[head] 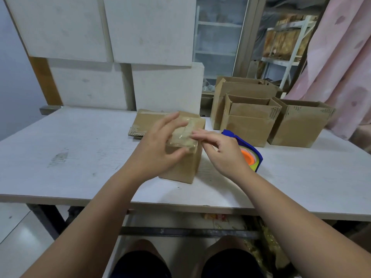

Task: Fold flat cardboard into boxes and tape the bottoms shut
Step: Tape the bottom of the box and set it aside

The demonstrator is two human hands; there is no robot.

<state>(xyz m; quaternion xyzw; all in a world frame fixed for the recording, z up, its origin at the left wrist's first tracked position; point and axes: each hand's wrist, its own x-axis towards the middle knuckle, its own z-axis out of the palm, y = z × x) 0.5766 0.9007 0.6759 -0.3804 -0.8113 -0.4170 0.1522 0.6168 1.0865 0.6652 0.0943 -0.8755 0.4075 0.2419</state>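
A small brown cardboard box [185, 167] stands on the white table [80, 149] with its taped bottom facing up; clear tape [181, 136] runs across the flaps. My left hand [158, 149] lies over the box's near left top edge, fingers spread and thumb against the front corner. My right hand [222, 151] is at the box's right side, its fingertips touching the tape near the top edge. A blue tape dispenser [250, 155] with an orange hub lies just right of the box, partly hidden by my right hand. Flat cardboard [144, 122] lies behind the box.
Three open-topped boxes [251, 125] [299, 125] [245, 89] stand at the table's back right. White foam boards [90, 85] lean behind the table. A pink curtain [345, 67] hangs at the right. Metal shelving [285, 59] stands beyond. The table's near edge [180, 205] is just over my knees.
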